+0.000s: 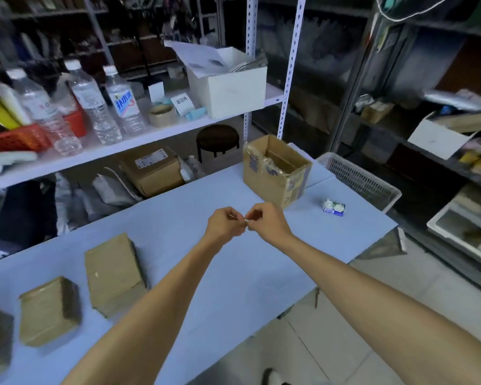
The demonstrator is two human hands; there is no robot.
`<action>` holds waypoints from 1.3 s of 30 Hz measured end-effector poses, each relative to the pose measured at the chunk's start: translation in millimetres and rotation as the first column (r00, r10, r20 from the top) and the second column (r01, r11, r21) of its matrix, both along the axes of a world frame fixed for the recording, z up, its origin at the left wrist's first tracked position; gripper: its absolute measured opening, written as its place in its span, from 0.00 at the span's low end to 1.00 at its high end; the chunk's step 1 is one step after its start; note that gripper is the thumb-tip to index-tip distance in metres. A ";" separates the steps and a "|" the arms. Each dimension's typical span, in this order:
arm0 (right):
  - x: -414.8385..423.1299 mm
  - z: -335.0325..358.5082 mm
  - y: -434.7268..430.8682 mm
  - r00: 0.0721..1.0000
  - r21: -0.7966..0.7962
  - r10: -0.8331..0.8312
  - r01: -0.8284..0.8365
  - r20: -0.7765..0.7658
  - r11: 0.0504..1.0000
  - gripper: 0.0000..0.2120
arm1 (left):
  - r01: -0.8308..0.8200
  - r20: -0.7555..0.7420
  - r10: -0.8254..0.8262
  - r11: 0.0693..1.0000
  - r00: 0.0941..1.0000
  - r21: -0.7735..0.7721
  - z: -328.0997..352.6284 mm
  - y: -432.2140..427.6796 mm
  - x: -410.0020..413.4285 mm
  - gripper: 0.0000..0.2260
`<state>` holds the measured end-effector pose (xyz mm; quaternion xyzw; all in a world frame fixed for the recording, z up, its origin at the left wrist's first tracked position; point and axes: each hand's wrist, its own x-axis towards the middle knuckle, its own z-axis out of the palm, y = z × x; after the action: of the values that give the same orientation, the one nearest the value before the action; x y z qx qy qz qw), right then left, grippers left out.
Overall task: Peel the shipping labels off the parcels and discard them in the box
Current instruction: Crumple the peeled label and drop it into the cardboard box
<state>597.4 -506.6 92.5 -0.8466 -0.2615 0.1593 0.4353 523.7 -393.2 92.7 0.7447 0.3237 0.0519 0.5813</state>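
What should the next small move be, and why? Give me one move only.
Probably carry the small pale scrap forward and drop it into the open box. The left hand and right hand both pinch it between their fingers above the table, and the box stands just beyond them. Whether the scrap is a peeled label is too small to tell.

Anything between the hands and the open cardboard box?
Head view: only bare pale-blue tablecloth between the open brown cardboard box and the left hand and right hand pinching a small pale scrap.
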 end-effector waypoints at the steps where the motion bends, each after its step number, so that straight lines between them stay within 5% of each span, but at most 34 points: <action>1: 9.2 4.1 -0.2 1.000 -0.002 0.019 -0.019 0.003 1.000 0.02 | -0.019 0.004 0.019 1.000 1.000 0.005 2.0 -1.1 7.1 0.02; 7: 35.8 11.2 12.3 0.997 0.009 0.083 -0.083 0.006 0.997 0.02 | -0.134 0.049 0.134 0.991 0.990 -0.004 -0.4 9.0 32.0 0.04; 21: 130.8 14.5 -1.4 0.994 -0.047 -0.058 0.062 0.094 0.997 0.03 | -0.057 0.031 0.058 0.998 0.998 -0.019 0.5 -8.7 134.2 0.05; 28: 218.5 19.1 -18.6 0.988 -0.073 0.022 -0.011 0.155 0.997 0.05 | 0.021 0.009 -0.024 0.972 1.000 0.233 13.5 -29.3 213.2 0.03; 34: 277.4 27.5 -31.8 0.980 -0.139 0.068 -0.042 0.190 0.989 0.09 | 0.217 -0.174 -0.138 0.757 0.975 0.616 28.3 -37.1 250.7 0.06; 39: 293.1 29.0 -18.0 0.972 -0.178 0.065 -0.024 0.226 0.984 0.08 | 0.256 -0.289 -0.077 0.713 0.954 0.653 44.9 -26.5 257.2 0.08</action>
<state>890.5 -524.6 121.4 -0.8880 -0.3145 0.0918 0.3227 781.0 -419.7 137.6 0.9327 0.2810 0.0236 0.2250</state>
